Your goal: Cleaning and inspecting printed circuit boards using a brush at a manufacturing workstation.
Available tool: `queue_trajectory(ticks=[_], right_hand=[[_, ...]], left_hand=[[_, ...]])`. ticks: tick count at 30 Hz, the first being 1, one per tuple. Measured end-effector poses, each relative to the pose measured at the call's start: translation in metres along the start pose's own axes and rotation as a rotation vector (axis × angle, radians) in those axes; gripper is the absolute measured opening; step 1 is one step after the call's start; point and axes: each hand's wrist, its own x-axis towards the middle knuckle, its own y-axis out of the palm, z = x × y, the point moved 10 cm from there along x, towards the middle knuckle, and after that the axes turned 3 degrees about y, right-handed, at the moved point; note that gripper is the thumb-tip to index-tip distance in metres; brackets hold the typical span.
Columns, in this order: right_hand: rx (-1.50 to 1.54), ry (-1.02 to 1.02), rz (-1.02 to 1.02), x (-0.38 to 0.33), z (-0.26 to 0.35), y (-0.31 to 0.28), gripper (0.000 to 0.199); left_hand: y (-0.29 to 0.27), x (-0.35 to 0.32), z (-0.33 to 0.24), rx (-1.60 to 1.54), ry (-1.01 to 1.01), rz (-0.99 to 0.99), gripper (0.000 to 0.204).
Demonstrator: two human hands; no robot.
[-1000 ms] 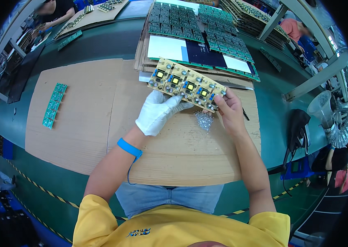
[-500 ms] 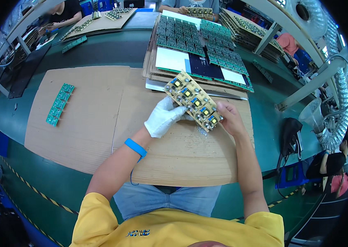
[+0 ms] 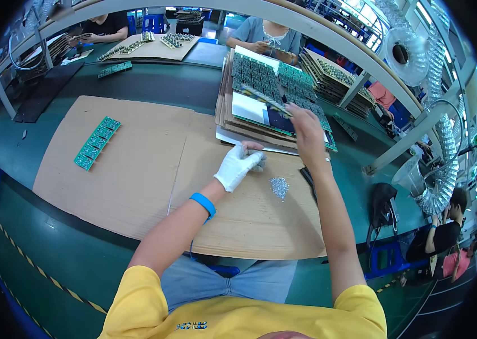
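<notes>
My right hand (image 3: 308,127) grips one end of a circuit board panel (image 3: 268,100), raised and tilted nearly edge-on over the stack of boards. My left hand (image 3: 241,165), in a white glove with some fingertips bare, hovers above the cardboard sheet (image 3: 137,198). Its fingers are curled together, and whatever they may hold is hidden. To the right of that hand lies a small heap of tiny silvery parts (image 3: 279,187). A dark elongated object (image 3: 308,181) shows partly behind my right forearm. Further left on the cardboard rests a green circuit board strip (image 3: 97,143).
Green board panels (image 3: 252,72) cover a stack of cardboard sheets (image 3: 224,107) at the back. Across the bench a person (image 3: 265,40) handles another board. A metal frame bar (image 3: 329,37) crosses overhead. A clear funnel hood (image 3: 409,174) and black bag (image 3: 382,206) are right.
My left hand has let go of the board panel. My right hand has carried it up and away toward the stack, uncovering the silvery heap and the dark object. The view has shifted.
</notes>
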Motion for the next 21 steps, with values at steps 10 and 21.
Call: queue_trajectory(ticks=[10, 21], right_hand=[[-0.056, 0.117, 0.241, -0.014, -0.048, 0.087, 0.032], [-0.070, 0.175, 0.303, 0.010, -0.079, 0.116, 0.032]], left_hand=[[0.018, 0.001, 0.008, -0.032, -0.020, 0.088, 0.021], [0.020, 0.000, 0.006, -0.027, -0.023, 0.120, 0.020]])
